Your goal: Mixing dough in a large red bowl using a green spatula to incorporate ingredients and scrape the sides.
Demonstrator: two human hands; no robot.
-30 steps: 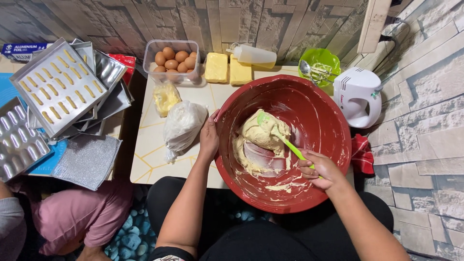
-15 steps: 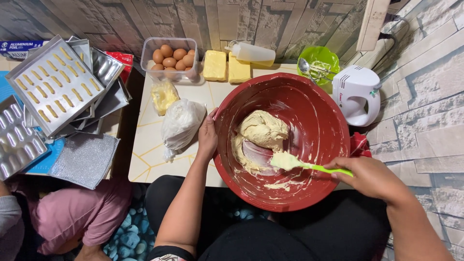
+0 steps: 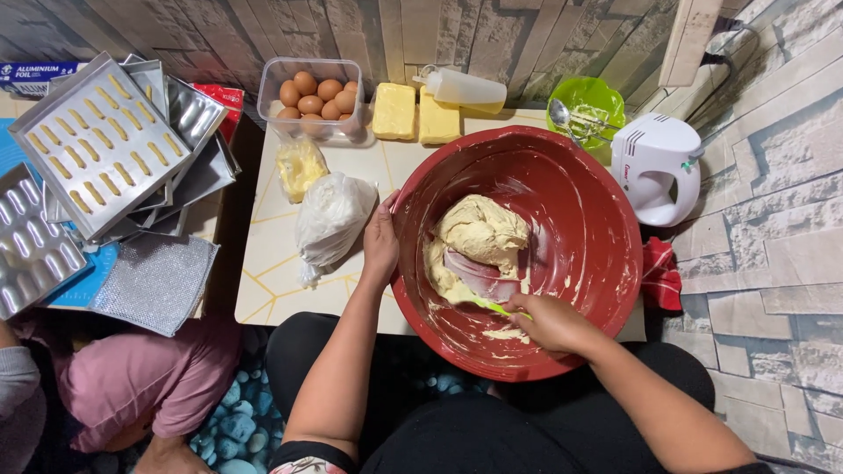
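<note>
A big red bowl [image 3: 606,254] sits on a small white table [image 3: 272,263], right in front of the person. Inside is a lump of pale yellow dough [image 3: 481,230], soft & lumpy, piled toward the left-middle of the bowl. Smears of dough stick to the bowl's walls & bottom.

The right hand [image 3: 551,323] is closed round a green spatula [image 3: 492,306], w/ its tip pushed under the dough's low edge. The left hand [image 3: 380,241] grips the bowl's left rim.

Just left of the bowl lie a white bag [image 3: 329,224] & a small yellow bag [image 3: 299,167]. Behind are eggs in a clear box [image 3: 312,98], 2 butter blocks [image 3: 414,112] & a white hand mixer [image 3: 654,167].
</note>
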